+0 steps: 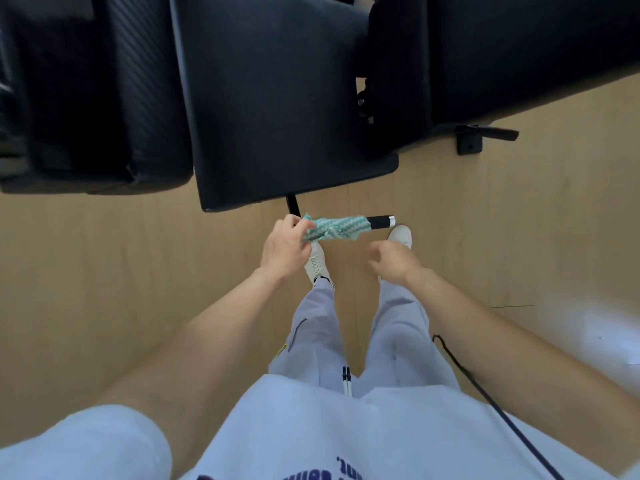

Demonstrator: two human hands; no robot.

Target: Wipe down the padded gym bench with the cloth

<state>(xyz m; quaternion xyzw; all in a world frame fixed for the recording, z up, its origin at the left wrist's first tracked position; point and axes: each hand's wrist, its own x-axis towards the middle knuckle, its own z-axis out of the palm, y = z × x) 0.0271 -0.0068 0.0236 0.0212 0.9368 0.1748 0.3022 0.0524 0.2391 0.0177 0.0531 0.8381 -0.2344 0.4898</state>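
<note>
The black padded bench (277,98) fills the top middle of the view, its near end just above my hands. A teal-and-white patterned cloth (334,229) lies draped over the black crossbar (381,221) below the bench's end. My left hand (285,249) pinches the cloth's left end. My right hand (394,263) hovers a little below and right of the cloth, fingers loosely apart, holding nothing.
Another black padded piece (86,98) stands at the left and more dark equipment (502,57) at the upper right, with a black bracket (469,140) on the light wooden floor (104,271). My white shoes (401,235) stand under the crossbar. A black cable (485,393) trails at my right.
</note>
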